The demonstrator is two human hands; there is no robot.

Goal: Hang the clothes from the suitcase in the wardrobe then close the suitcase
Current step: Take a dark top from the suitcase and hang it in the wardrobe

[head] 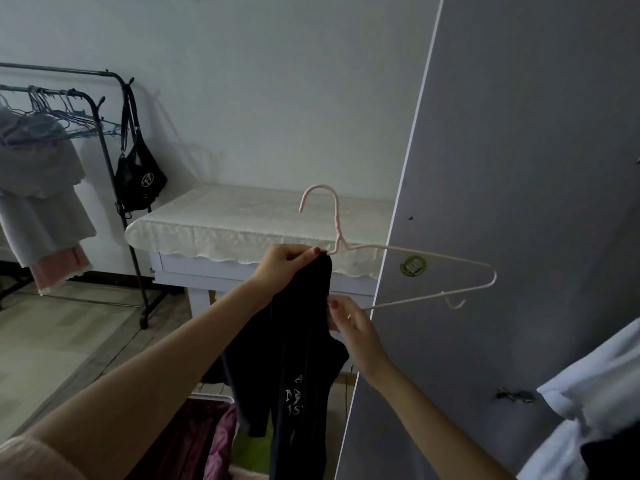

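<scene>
Head view looks down two bare forearms at a pink wire hanger (408, 268), the landmark for everything else. Its hook points up and its far shoulder sticks out in front of the grey wardrobe door (519, 168). The left hand (287, 263) is at the near shoulder of the hanger, fingers (310, 258) curled and pinching the top of a black garment (298, 358) against the wire. The right hand (348, 318) is just below, at the hanger's bottom bar, fingers curled round the bar and the edge of the cloth. From the hanger the black garment hangs straight down, white lettering low on its front. Beneath it lies maroon and green fabric (214, 441), cut off by the frame edge. Behind the hanger stands a tabletop (225, 216) under a cream cloth; further left of it is a black clothes rail (114, 188) with a black bag (140, 178) and pale clothes (38, 188). Right of and below the hanger, white cloth (595, 393) shows.
</scene>
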